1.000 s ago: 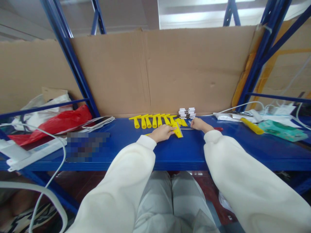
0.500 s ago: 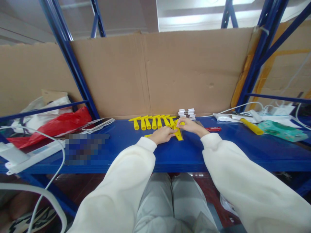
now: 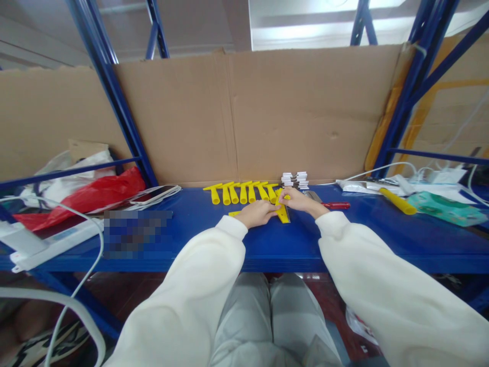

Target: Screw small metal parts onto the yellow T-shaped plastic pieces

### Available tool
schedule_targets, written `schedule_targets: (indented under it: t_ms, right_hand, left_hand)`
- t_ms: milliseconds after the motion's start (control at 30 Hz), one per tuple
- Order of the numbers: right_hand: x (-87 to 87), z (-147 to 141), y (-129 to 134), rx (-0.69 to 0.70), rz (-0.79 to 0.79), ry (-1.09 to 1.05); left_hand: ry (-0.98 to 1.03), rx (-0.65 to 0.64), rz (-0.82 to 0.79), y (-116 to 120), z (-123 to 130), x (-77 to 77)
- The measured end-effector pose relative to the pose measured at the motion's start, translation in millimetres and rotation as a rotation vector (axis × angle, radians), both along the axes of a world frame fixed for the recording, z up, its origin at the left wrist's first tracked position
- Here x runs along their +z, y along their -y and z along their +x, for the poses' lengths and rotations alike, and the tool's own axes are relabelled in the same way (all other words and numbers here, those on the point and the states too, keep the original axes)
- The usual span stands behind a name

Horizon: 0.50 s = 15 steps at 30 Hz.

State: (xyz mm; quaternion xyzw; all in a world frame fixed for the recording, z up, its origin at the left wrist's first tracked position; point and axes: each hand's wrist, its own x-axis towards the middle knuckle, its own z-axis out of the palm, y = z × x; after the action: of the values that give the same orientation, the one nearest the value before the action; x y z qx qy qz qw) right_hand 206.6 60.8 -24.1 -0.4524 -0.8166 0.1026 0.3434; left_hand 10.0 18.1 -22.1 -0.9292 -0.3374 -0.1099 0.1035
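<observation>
A T-shaped yellow plastic scraper (image 3: 283,214) lies on the blue bench, its wide head angled between my hands. My left hand (image 3: 259,212) is closed around its handle, whose yellow end shows just left of the fingers. The fingers of my right hand (image 3: 297,199) pinch at the upper part of the scraper's head; whether a smaller part is between them is too small to tell. Behind both hands stands a row of several yellow scrapers (image 3: 243,193), handles toward me. Small stacked white and dark pieces (image 3: 295,180) sit just beyond my right hand.
A red-handled tool (image 3: 336,205) lies right of my right hand. Farther right are a yellow tube-like handle (image 3: 398,201) and a green packet (image 3: 445,208). To the left are a phone (image 3: 158,194), a red bag (image 3: 95,196) and a white power strip (image 3: 57,247). Cardboard (image 3: 267,117) walls the back.
My right hand has moved slightly on the scraper's head. My left hand keeps its hold, and the view has shifted a little.
</observation>
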Motion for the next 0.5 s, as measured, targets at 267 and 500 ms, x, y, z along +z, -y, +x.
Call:
schedule_targets:
  t_ms: [267,500]
  right_hand:
    - [1.9,-5.6,8.1,-0.081,-0.236,-0.149]
    - [1.0,-3.9,6.2,-0.07,-0.094,0.008]
  left_hand:
    - [-0.015,0.008,-0.005,3.0,0.9,2.3]
    - [-0.01,0.01,-0.007,3.5,1.0,2.2]
